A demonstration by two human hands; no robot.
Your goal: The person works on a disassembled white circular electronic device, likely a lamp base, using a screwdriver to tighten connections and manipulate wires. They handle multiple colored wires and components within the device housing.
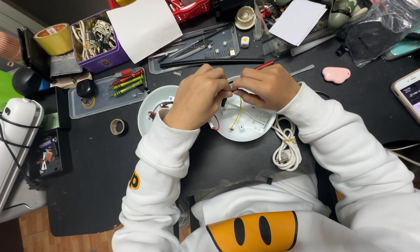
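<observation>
Nearby, a coiled white cable [285, 148] lies beside the round white housing [254, 128].

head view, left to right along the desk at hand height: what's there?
Small tape ring → left hand → right hand → coiled white cable → pink oval piece → phone.

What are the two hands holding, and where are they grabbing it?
Both the left hand and right hand pinch thin wires over the round white case, near the wires' top ends.

Lit phone screen [417, 100] far right; purple box [98, 42] upper left
</observation>
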